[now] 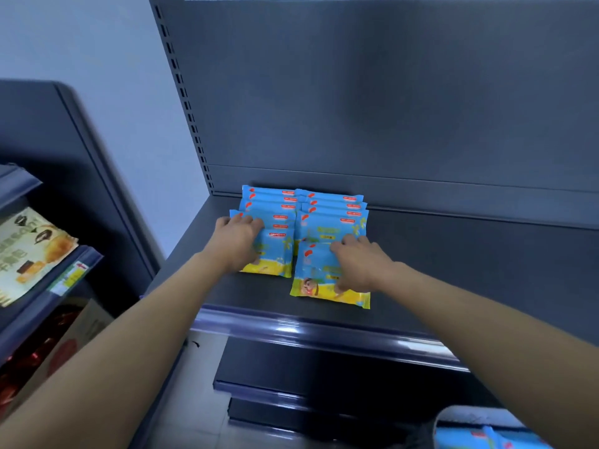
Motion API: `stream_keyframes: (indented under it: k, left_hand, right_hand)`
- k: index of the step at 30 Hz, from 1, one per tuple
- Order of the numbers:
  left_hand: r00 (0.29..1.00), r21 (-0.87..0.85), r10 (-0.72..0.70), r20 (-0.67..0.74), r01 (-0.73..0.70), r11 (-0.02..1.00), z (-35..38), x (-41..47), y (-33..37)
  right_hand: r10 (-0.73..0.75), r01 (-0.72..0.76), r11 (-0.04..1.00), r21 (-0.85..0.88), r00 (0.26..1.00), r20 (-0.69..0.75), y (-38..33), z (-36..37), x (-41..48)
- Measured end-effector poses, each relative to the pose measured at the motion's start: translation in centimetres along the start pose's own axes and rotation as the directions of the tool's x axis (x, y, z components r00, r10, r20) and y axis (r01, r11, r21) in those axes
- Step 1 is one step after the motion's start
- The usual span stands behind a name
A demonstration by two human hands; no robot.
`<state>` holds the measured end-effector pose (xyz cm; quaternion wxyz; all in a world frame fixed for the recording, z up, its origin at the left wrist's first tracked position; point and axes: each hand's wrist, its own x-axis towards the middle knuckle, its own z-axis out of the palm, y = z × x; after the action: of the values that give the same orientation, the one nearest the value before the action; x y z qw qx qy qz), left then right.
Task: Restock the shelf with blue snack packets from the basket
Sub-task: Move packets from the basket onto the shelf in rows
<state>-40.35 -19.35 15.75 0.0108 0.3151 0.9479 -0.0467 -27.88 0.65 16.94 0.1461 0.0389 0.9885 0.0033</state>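
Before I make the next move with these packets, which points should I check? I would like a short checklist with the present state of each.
1. Left front packet lined up with its row, under the left hand: ok.
2. Right front packet lined up, under the right hand: not ok; it sits nearer the shelf edge than the left one.
3. Bare shelf right of the rows: ok.
4. Blue packets left in the basket: ok.
5. Whether either hand grips its packet: cannot tell.

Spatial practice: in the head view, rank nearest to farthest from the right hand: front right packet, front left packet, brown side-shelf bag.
1. The front right packet, under the right hand.
2. The front left packet, beside it.
3. The brown bag, far left.
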Motion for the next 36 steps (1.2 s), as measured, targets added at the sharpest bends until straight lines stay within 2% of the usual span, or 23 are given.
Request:
stream_keyframes:
  k: [3, 7, 9, 12, 16, 18, 22, 26, 31, 36]
  left_hand:
    - [0.999, -0.045, 0.014, -0.047, -0.016, 0.999, 0.2, 0.7, -0.2]
    - [0.997, -0.058, 0.036, -0.065, -0.039, 0.998, 0.3, 1.0, -0.4]
    - [0.996, -0.044, 0.045, -0.08, -0.048, 0.998, 0.4, 1.1, -0.6]
    - [0.993, 0.001, 0.04, -0.108, -0.04, 0.999, 0.5, 1.1, -0.7]
    - [0.981, 0.03, -0.005, -0.191, 0.011, 1.0, 1.0, 1.3, -0.7]
    - [0.977, 0.029, -0.028, -0.21, 0.035, 0.999, 1.1, 1.2, -0.5]
    - [0.987, 0.031, -0.057, -0.15, 0.063, 0.998, 1.0, 0.1, 0.2]
    - [0.986, -0.009, -0.074, -0.146, 0.074, 0.997, 0.3, -1.6, 1.6]
    - [0.977, -0.098, -0.011, -0.215, -0.011, 0.995, -1.4, -3.6, 6.3]
    - [0.941, -0.172, 0.143, -0.307, -0.203, 0.964, -3.4, -5.7, 13.7]
  right_hand:
    - [0.024, -0.023, 1.0, -0.015, 0.998, 0.054, 0.1, -0.4, 0.9]
    - [0.061, -0.06, 0.998, -0.023, 0.997, 0.057, 0.1, -0.9, 1.4]
    - [0.065, -0.066, 0.997, -0.029, 0.998, -0.026, 0.0, -0.6, 1.7]
    - [0.06, -0.068, 0.997, -0.029, 0.973, -0.223, 0.0, -0.1, 2.4]
    - [0.057, -0.078, 0.996, -0.049, 0.94, -0.337, -0.4, 0.5, 3.2]
    - [0.068, -0.096, 0.994, -0.058, 0.925, -0.374, -0.7, 1.0, 3.4]
    - [0.071, -0.108, 0.991, -0.078, 0.921, -0.383, -0.7, 1.6, 2.4]
    - [0.078, -0.096, 0.995, -0.019, 0.896, -0.437, 0.4, 1.5, 0.0]
    - [0.095, -0.078, 0.995, 0.056, 0.889, -0.448, 2.7, 0.9, -4.7]
    - [0.141, -0.124, 0.99, 0.068, 0.868, -0.475, 6.3, 1.5, -11.2]
